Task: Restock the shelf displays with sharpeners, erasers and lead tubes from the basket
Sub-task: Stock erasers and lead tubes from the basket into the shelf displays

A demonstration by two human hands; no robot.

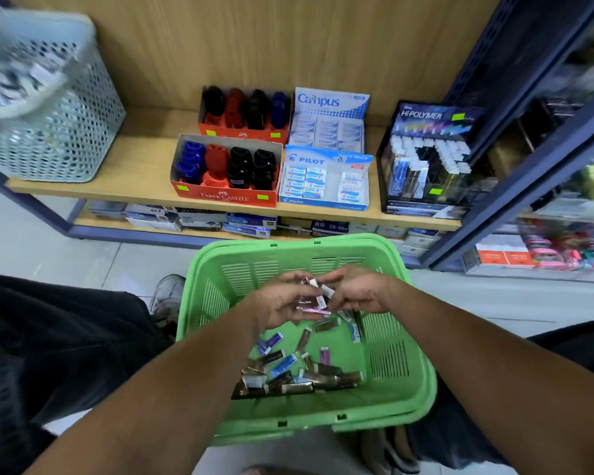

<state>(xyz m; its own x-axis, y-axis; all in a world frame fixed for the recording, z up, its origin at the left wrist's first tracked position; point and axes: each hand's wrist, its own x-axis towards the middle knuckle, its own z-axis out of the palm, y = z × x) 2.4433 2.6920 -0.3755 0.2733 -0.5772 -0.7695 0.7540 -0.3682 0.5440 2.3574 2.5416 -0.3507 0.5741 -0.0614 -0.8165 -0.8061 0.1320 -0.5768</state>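
Observation:
A green plastic basket (405, 382) sits on the floor in front of me, with several lead tubes (288, 366) scattered on its bottom. Over the basket, my left hand (275, 305) holds a small bunch of lead tubes (311, 298). My right hand (360, 291) touches the same bunch from the right, fingers pinched on a tube. On the wooden shelf (144, 173) stand two Faber-Castell sharpener boxes (224, 173), a Campus eraser box (328, 123), a Pilot eraser box (323, 181) and a Hi-Polymer lead tube display (426, 159).
A pale perforated bin (48, 108) stands at the shelf's left end. Below the shelf lies a row of boxed stationery (247, 224). A dark blue rack (528, 97) with goods rises at the right. A shoe (167, 296) rests left of the basket.

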